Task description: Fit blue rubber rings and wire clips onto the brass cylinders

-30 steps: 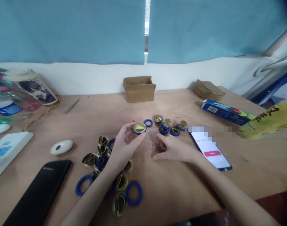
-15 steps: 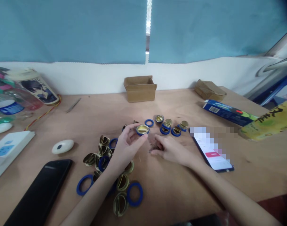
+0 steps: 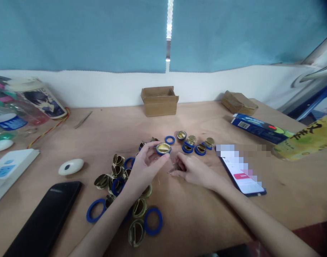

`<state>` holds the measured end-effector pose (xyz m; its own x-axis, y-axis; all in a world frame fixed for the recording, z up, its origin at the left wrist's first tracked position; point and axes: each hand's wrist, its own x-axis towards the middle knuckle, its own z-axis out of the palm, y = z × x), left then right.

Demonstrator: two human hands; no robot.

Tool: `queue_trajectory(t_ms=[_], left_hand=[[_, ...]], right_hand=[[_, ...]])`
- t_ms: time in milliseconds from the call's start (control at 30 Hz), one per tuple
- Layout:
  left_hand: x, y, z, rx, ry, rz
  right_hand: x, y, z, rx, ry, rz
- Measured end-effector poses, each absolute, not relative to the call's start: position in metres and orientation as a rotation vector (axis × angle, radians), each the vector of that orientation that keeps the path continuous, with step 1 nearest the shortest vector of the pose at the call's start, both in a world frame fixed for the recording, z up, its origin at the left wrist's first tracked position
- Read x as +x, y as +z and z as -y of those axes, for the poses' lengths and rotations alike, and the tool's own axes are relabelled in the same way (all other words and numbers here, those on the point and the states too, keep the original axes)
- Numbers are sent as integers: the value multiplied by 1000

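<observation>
Round gold metal piece with a blue rim (image 3: 163, 149) sits in the left hand's (image 3: 145, 167) grip over the bench (image 3: 201, 225), the right hand (image 3: 197, 171) pinching a thin metal piece (image 3: 170, 173) — a few blue-ringed gold pieces (image 3: 200, 152) look done, many loose gold pieces (image 3: 137, 232) unfitted.

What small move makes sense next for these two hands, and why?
Probably raise the right hand slightly toward the gold-and-blue piece: the left hand holds that piece with its hollow side up, while the right seems to pinch a thin metallic item, too blurred to identify, close by and nearer the person.
</observation>
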<state>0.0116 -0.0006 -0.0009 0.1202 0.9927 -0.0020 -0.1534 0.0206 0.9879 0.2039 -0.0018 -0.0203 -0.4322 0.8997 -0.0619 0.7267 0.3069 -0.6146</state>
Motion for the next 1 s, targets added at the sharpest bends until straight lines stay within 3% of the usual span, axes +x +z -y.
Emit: queue_trajectory(t_ms=[1000], left_hand=[[12,0,2,1125,1167,-1009]], right_hand=[[210,-17,-3,-1471,961,2197]])
